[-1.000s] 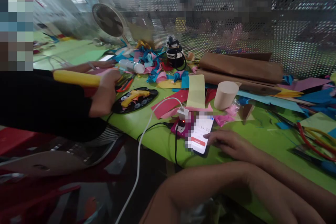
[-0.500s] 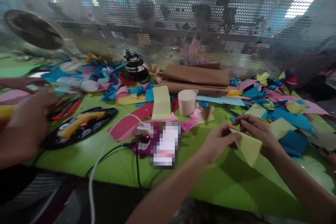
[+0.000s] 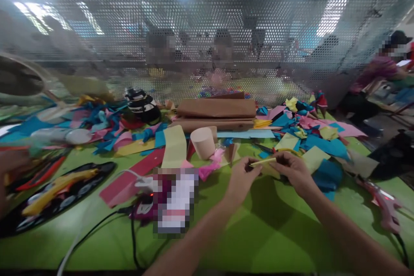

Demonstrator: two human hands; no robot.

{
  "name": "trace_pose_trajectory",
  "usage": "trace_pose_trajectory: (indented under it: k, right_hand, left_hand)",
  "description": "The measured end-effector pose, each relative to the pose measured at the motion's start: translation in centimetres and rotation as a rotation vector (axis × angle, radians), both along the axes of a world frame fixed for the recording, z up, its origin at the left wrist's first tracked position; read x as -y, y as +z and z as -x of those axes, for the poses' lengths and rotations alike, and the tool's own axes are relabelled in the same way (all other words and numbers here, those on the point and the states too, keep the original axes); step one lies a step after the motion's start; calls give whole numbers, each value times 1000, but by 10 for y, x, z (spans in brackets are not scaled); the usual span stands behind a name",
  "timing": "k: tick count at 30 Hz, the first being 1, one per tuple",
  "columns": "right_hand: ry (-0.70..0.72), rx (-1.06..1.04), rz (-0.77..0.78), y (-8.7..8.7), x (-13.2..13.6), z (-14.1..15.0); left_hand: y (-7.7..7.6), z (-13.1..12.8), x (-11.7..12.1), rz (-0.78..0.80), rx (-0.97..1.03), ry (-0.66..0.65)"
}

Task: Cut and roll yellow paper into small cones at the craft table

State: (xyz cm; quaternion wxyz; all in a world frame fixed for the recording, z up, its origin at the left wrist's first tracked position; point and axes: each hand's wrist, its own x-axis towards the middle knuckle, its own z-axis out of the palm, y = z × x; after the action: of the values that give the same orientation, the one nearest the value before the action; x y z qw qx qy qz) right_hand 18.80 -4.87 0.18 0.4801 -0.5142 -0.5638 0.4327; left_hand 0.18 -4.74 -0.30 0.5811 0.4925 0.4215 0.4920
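Note:
Between both my hands is a piece of yellow paper [image 3: 268,166], held just above the green table and seen nearly edge-on. My left hand [image 3: 243,177] pinches its left end. The fingers of my right hand [image 3: 289,167] close on its right end. Behind my right hand lie scissors [image 3: 271,150], partly hidden, and scraps of blue paper [image 3: 328,174] and yellow paper [image 3: 315,158]. A pink twist of plastic [image 3: 210,166] and a pale paper roll [image 3: 202,143] stand to the left of my left hand.
A phone [image 3: 176,202] lies by a purple power strip [image 3: 144,207] with cables. A pink glue gun [image 3: 386,207] rests at right. Brown paper [image 3: 215,108] is stacked at the back, before a perforated metal screen [image 3: 194,21]. A co-worker's hand [image 3: 11,168] is at far left.
The view has swung right and up, bringing the glue gun into sight. The yellow paper, hanging as a broad flap before, is now turned nearly edge-on between my hands.

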Motion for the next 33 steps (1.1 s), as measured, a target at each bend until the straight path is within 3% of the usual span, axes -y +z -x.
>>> trace_pose_trajectory:
  k: [5,10,16,23,30,33]
  right_hand:
    - [-59,-11,-41,2,0,-14]
    - [-17,50,-41,9,-3,-18]
    - [-26,113,-44,-1,-5,-15]
    - [15,54,-47,0,-2,-12]
    - [-23,461,-204,-3,3,-8]
    - [-27,530,-228,-4,4,-6]
  left_hand:
    - [8,-17,-9,-81,-173,20]
    - [5,-33,-16,-42,-55,63]
    - [-3,-27,-18,58,34,22]
    - [1,-21,-9,107,48,30]
    - [3,-23,-8,141,106,114]
    - [2,-23,-9,144,119,114]
